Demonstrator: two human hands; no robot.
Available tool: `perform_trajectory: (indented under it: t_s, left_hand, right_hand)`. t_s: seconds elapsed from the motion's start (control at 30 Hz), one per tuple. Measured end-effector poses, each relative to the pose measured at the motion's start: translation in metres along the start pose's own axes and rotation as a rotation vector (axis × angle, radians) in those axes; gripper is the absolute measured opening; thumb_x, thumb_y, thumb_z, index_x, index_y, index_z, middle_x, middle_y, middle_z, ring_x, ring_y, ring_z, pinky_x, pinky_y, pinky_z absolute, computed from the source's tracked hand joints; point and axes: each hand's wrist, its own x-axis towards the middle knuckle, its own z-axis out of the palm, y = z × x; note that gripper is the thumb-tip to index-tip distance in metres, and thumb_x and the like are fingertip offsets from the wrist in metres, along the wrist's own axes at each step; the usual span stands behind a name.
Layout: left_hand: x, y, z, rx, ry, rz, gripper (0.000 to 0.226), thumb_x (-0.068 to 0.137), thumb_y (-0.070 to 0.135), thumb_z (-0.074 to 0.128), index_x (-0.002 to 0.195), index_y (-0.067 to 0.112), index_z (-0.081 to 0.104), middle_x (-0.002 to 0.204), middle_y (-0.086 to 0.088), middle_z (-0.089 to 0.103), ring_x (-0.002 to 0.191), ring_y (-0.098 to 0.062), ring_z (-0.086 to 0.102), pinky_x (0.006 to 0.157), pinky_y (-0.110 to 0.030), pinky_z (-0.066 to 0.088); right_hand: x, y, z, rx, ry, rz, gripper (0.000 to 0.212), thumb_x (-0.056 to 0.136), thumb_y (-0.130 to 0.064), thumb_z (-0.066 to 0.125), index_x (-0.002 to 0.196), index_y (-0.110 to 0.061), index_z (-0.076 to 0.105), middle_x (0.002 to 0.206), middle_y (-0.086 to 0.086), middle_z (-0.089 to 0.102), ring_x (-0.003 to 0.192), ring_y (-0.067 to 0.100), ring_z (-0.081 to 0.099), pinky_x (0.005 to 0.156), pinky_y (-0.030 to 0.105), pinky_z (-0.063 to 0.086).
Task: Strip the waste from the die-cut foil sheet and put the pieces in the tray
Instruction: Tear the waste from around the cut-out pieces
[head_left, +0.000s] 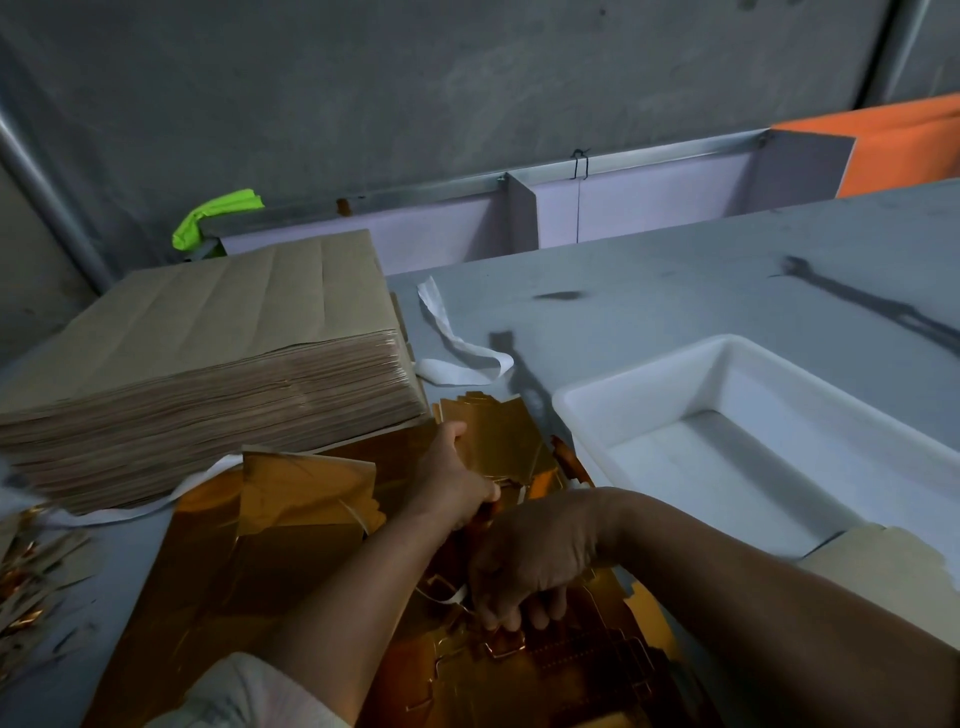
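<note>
A cream sleeve (244, 691) is worn on the left arm (363, 571), left of the tray (566, 410); the right forearm (753, 587) is left bare.

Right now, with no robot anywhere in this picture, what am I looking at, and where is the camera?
There is no machine here. A person works with bare hands, and the one picture comes from a camera worn on their head, looking down. On the grey table lies a gold die-cut foil sheet. The left hand grips a small stack of gold foil pieces. The right hand pinches the sheet with its fingers, nearer the person. To the right stands a white plastic tray. To the left are a thick stack of brown paper sheets and foil scraps at the picture's edge.
</note>
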Motion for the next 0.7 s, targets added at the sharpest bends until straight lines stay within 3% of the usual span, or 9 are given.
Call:
perform_trajectory:
  t_s: [0.27, 0.37, 0.43, 0.53, 0.6, 0.7]
  left_hand:
    - [0.009, -0.005, -0.006, 0.136, 0.105, 0.006, 0.092, 0.079, 0.031, 0.08, 0.151, 0.032, 0.023, 0.15, -0.008, 0.039, 0.133, -0.03, 0.043, 0.097, -0.042, 0.044]
    - [0.004, -0.003, -0.009, 0.222, 0.141, 0.063, 0.087, 0.08, 0.046, 0.075, 0.15, 0.032, 0.026, 0.151, -0.006, 0.029, 0.134, -0.026, 0.039, 0.087, -0.034, 0.039]
    - [0.0, -0.002, -0.014, 0.253, 0.195, 0.13, 0.073, 0.084, 0.049, 0.069, 0.146, 0.03, 0.034, 0.147, -0.003, 0.027, 0.122, -0.017, 0.043, 0.081, -0.028, 0.035]
    - [-0.006, -0.005, -0.029, 0.237, 0.28, 0.201, 0.048, 0.09, 0.045, 0.063, 0.132, 0.029, 0.05, 0.136, 0.002, 0.033, 0.101, -0.008, 0.038, 0.066, -0.016, 0.033]
    - [-0.009, -0.013, -0.043, 0.215, 0.321, 0.19, 0.036, 0.092, 0.04, 0.062, 0.125, 0.029, 0.055, 0.132, 0.001, 0.036, 0.098, -0.007, 0.039, 0.057, -0.013, 0.029]
    - [-0.012, -0.031, -0.067, 0.197, 0.362, 0.114, 0.033, 0.093, 0.033, 0.062, 0.125, 0.028, 0.056, 0.137, -0.003, 0.038, 0.102, -0.012, 0.046, 0.058, -0.015, 0.032]
  right_hand:
    - [0.002, 0.002, 0.0, 0.017, 0.114, -0.017, 0.026, 0.1, -0.014, 0.05, 0.119, 0.001, 0.06, 0.085, 0.0, 0.058, 0.071, 0.01, 0.056, 0.067, 0.024, 0.048]
    - [0.005, 0.004, 0.0, 0.033, 0.187, -0.001, 0.029, 0.101, -0.016, 0.048, 0.117, 0.005, 0.06, 0.087, 0.007, 0.06, 0.071, 0.016, 0.057, 0.064, 0.023, 0.047]
    - [0.007, 0.005, -0.001, 0.044, 0.228, 0.027, 0.033, 0.102, -0.018, 0.046, 0.119, 0.007, 0.059, 0.093, 0.013, 0.061, 0.074, 0.02, 0.057, 0.062, 0.021, 0.047]
    - [0.008, 0.006, -0.002, 0.09, 0.319, 0.044, 0.031, 0.104, -0.018, 0.042, 0.124, 0.0, 0.057, 0.085, 0.006, 0.062, 0.065, 0.011, 0.057, 0.058, 0.018, 0.048]
    - [0.009, 0.007, -0.004, 0.129, 0.374, 0.047, 0.03, 0.105, -0.018, 0.039, 0.123, -0.003, 0.057, 0.08, 0.0, 0.061, 0.062, 0.009, 0.057, 0.056, 0.017, 0.049]
    - [0.009, 0.009, -0.004, 0.184, 0.455, 0.032, 0.019, 0.105, -0.019, 0.04, 0.104, -0.015, 0.058, 0.08, 0.002, 0.064, 0.063, 0.011, 0.06, 0.055, 0.019, 0.049]
